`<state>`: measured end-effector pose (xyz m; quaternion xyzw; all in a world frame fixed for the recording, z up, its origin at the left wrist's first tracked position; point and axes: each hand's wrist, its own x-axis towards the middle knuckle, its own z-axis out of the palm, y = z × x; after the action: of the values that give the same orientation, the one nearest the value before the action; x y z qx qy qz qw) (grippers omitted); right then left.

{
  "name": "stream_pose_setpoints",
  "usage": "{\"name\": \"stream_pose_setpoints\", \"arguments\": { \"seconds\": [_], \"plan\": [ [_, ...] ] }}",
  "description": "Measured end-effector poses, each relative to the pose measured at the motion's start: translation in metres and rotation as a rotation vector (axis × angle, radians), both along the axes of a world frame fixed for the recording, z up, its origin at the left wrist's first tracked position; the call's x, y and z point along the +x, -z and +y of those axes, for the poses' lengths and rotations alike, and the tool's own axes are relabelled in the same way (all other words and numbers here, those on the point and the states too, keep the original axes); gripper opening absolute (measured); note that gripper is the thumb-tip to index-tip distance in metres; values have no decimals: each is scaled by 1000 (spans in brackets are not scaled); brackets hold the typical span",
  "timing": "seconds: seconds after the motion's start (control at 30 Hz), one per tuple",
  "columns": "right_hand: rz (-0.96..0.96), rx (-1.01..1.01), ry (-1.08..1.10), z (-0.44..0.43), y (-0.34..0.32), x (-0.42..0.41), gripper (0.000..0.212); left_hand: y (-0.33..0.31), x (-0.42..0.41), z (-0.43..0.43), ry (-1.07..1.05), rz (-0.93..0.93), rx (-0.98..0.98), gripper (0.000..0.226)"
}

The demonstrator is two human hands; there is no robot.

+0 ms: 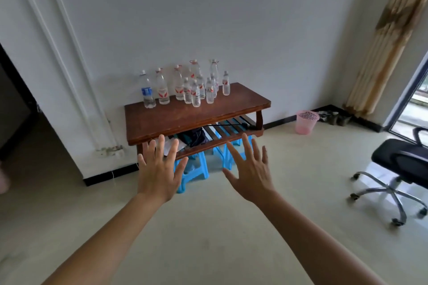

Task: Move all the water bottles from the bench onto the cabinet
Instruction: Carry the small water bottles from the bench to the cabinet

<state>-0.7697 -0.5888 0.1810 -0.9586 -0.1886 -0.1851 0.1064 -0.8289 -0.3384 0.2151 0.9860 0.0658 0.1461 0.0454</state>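
Note:
Several clear water bottles stand upright on the far half of a dark wooden bench against the white wall. Most carry red labels; the leftmost bottle has a blue label. A small bottle stands furthest right. My left hand and my right hand are stretched out in front of me with fingers spread, backs up, holding nothing. Both hover short of the bench's near edge, apart from the bottles. No cabinet is in view.
Blue plastic stools stand under the bench, and dark items lie on its slatted lower shelf. A pink waste basket sits to the right by the wall. A black office chair stands at the right. A dark doorway opens at the left.

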Motion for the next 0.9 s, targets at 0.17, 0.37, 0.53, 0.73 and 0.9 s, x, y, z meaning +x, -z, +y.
{"name": "stream_pose_setpoints", "arguments": {
  "seconds": [0.17, 0.37, 0.53, 0.73, 0.9],
  "plan": [
    [-6, -12, 40, -2, 25, 134, 78, 26, 135, 10, 4, 45, -43, 83],
    [86, -4, 52, 2, 43, 307, 78, 47, 301, 14, 0, 131, 1, 91],
    [90, -3, 41, 18, 21, 464, 78, 20, 437, 29, -7, 83, 7, 86],
    [143, 44, -50, 66, 13, 592, 77, 35, 555, 65, -71, 88, -75, 79],
    [218, 105, -13, 100, 44, 684, 79, 74, 656, 102, -82, 140, -169, 75]
  ]
}}
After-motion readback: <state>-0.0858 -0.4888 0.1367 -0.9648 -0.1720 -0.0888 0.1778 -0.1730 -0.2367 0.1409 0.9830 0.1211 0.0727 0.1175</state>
